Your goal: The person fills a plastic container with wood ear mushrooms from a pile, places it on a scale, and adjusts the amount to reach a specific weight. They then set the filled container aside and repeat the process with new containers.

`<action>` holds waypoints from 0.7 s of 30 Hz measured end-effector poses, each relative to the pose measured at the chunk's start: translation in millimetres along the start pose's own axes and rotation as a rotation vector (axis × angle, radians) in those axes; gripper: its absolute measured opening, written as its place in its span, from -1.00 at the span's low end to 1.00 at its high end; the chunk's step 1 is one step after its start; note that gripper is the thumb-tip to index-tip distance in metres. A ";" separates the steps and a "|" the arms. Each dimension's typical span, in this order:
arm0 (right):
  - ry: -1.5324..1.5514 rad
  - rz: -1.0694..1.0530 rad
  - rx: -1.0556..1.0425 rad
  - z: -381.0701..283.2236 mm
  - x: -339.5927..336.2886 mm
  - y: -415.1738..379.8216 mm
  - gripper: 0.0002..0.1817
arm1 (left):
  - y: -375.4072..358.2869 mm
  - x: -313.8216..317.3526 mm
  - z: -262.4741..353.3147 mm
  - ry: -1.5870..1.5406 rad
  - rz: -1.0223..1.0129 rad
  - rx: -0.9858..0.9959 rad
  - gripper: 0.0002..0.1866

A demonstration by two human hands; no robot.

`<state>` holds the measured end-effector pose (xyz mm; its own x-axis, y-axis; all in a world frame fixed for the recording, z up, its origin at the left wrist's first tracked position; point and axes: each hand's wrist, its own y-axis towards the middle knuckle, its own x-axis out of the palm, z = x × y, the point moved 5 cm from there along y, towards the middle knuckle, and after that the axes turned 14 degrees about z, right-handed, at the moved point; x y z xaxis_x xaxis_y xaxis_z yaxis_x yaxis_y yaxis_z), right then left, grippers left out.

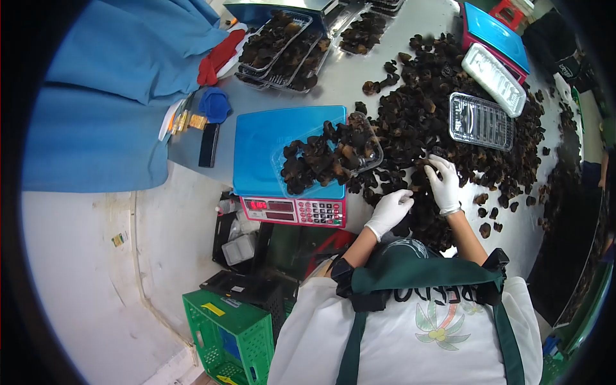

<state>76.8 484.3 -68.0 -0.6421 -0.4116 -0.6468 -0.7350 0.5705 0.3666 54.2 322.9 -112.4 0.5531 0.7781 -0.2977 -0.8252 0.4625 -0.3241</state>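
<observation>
A heap of dark, curled wood ear mushrooms [410,109] covers much of the metal table. My left hand [389,213], in a white glove, is at the heap's near edge with its fingers drawn together; whatever is in them is hidden. Just right of it, my gloved right hand [444,187] has fingers bent around a dark wood ear mushroom at their tips. To the left, a clear plastic tray [377,145] full of mushrooms rests tilted on a blue-topped scale [256,144], whose red display is lit.
Filled trays [273,48] stand stacked at the back left. A clear tray [481,122] and a white tray [494,78] lie on the heap, near a second scale [497,32]. A phone [208,145] lies by a person in blue [115,96]. Green crate [224,340] below.
</observation>
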 end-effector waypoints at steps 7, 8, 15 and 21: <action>0.193 -0.110 -0.371 -123.5 36.9 40.1 -0.55 | -1.4 -0.8 12.2 0.171 -0.118 -0.156 -0.68; 0.201 -0.159 -0.360 -123.9 49.3 36.6 -0.53 | -1.6 -1.9 14.6 0.184 -0.114 -0.135 -0.69; 0.289 -0.046 -0.135 -84.5 10.8 20.4 -0.75 | -3.9 -7.1 -2.9 -0.056 0.076 -0.024 -0.70; 0.163 0.065 0.001 -4.0 -20.8 -14.2 -0.83 | -1.0 -4.1 10.3 -0.073 0.033 0.013 -0.71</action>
<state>99.7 482.0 -57.1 -0.7151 -0.4835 -0.5048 -0.6906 0.6003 0.4033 51.6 323.6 -101.6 0.5157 0.8220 -0.2415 -0.8448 0.4411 -0.3029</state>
